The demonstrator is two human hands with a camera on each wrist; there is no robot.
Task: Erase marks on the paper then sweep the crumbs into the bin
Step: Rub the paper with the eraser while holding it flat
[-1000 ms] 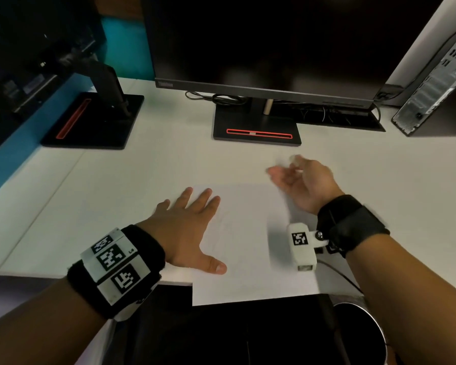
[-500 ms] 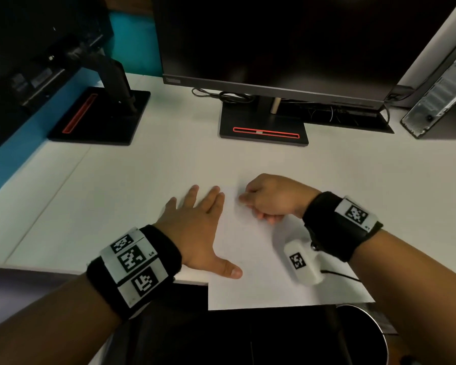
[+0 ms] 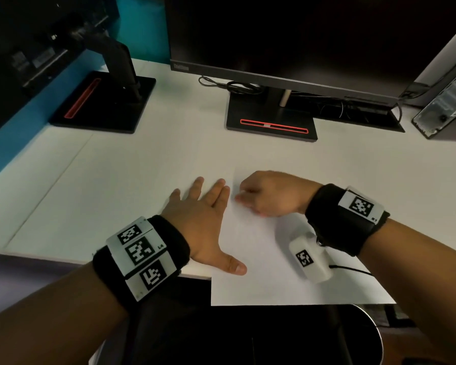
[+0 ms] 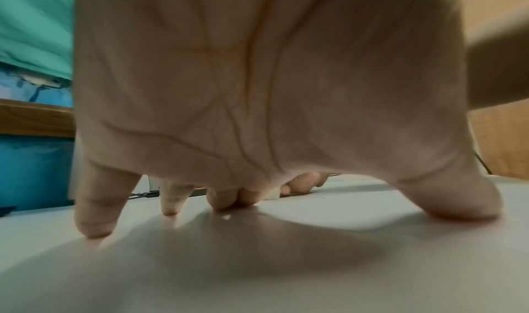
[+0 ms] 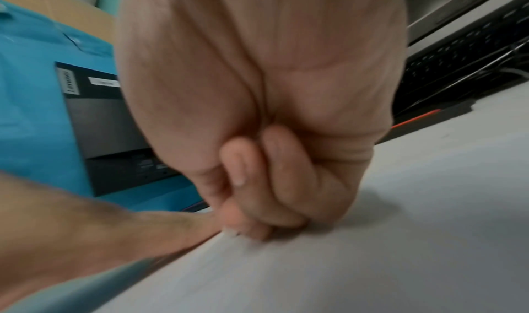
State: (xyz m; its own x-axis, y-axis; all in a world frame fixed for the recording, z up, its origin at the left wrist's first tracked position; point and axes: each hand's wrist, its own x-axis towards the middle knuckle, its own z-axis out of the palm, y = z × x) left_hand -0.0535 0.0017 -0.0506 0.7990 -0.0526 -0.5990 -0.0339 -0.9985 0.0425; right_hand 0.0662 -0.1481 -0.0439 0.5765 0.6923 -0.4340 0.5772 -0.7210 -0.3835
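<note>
The paper lies flat on the white desk, with its near edge overhanging the desk front. The left hand rests palm-down with fingers straight and spread; the thumb and the palm's inner edge lie on the left margin of the paper, while the outer fingers rest on the bare desk. In the left wrist view the fingertips touch the surface. The right hand is curled into a fist at the far left corner of the paper, just beside the left index finger. In the left wrist view a small white block, the eraser, shows under the right fingers; in the right wrist view the fingers are clenched and blurred, their tips touching the paper. The bin stands below the desk edge, near the right forearm. Two monitor stands sit at the far side of the desk.
</note>
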